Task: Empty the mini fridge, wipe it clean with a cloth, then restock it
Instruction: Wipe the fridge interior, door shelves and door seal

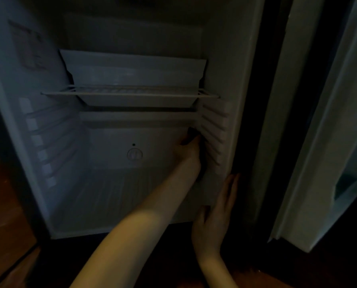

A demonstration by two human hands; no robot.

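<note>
The left hand (189,154) held a dark cloth (192,135) against the mini fridge's (119,196) right inner wall. Nearer and just right of it, the right hand (217,215) lay flat, fingers straight, on the fridge's front edge.

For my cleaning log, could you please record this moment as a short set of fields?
fridge: mini fridge open, door swung to the right
contents: no food in view; wire shelf and tray in place
left hand: holds what looks like a dark cloth against the shelf rails of the right inner wall
right hand: fingers straight, resting on the fridge's front right edge
stage: wiping; restocking not yet begun
light: dim
</note>
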